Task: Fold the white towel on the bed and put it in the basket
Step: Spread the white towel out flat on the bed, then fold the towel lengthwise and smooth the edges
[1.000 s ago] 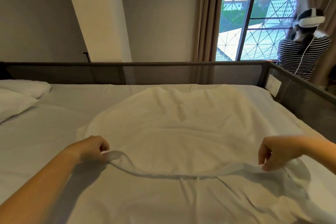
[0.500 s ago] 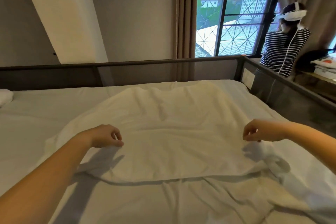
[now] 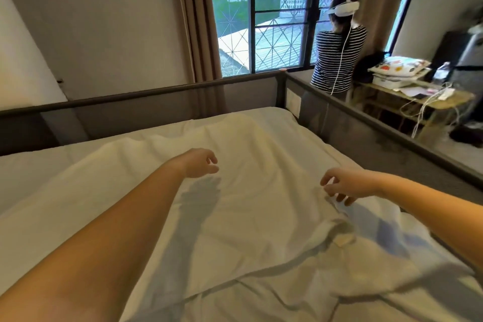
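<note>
The left hand's fingers (image 3: 213, 159) are loosely curled and hold nothing. The left hand (image 3: 200, 165) hovers over the middle of the white towel (image 3: 261, 217), throwing a shadow on the cloth. The right hand's fingers (image 3: 345, 200) also hang loosely curled, with nothing plainly held between them. Whether their tips touch the raised crease just beneath them I cannot tell. The right hand (image 3: 347, 185) hovers above the towel's right part.

The towel lies spread on the bed, doubled over once, with the folded edge on the side nearest the person. Its long axis runs across the view from left to right, roughly along the far rail (image 3: 130, 102), and its surface is rumpled with soft creases.

Under it is the bed (image 3: 39, 165) with its white sheet, fenced on the far and right sides by that dark grey rail. Beyond stand a barred window (image 3: 274, 34) and a brown curtain (image 3: 201, 21). Another person (image 3: 337, 60) in a striped top, wearing a white headset (image 3: 343, 9), stands by the glass. To the right, a wooden counter (image 3: 454, 98) carries stacked cushions (image 3: 397, 66), and white cables (image 3: 418, 110) hang from it.
</note>
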